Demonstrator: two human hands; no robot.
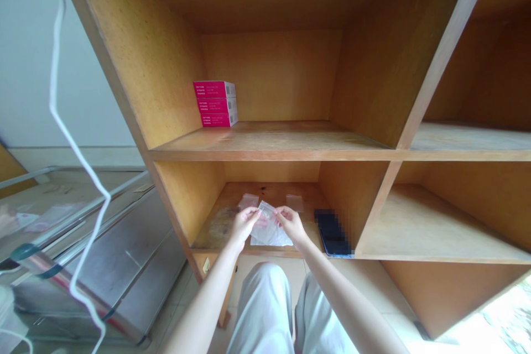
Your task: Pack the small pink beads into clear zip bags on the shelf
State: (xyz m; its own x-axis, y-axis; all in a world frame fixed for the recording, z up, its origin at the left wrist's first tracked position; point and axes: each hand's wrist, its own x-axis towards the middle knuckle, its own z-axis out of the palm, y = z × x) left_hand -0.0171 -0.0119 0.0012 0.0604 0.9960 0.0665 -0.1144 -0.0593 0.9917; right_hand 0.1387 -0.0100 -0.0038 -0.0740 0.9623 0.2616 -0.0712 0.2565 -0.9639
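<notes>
A clear plastic bag [267,221] hangs between my two hands over the front of the lower shelf. My left hand [245,225] pinches its upper left corner, fingers closed. On the other side my right hand [290,222] grips the upper right edge between thumb and fingers. Just below the bag lies a white sheet or bag [271,240], partly covered by it. Behind my left hand rests a small clear packet [249,201], and a second small packet [295,202] lies behind my right hand. Whatever the held bag contains is hard to make out.
A dark phone-like slab [334,235], partly pixelated, lies at the lower shelf's right. Three stacked pink boxes [215,104] stand on the upper shelf [286,135]. At left are a metal cart [124,254] and a hanging white cable [78,155].
</notes>
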